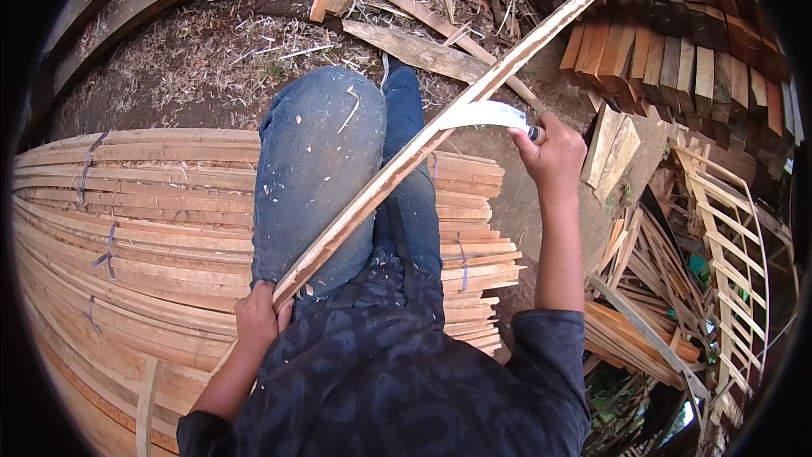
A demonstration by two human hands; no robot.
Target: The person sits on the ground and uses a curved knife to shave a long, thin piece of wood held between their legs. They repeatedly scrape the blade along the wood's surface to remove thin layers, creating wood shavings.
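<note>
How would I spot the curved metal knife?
Start at the blue denim trousers; a long, pale wooden strip slants across them. Beside it, the right hand grips the curved metal knife, whose bright whitish arc stands out from the straight brown wood.

Cream, brown-streaked strip, silvery-bladed knife, blue jeans, black shirt (faintly grey-patterned), tan boards

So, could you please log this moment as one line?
left hand: grips strip | right hand: holds knife | blade: at strip | strip: slants over legs
</note>
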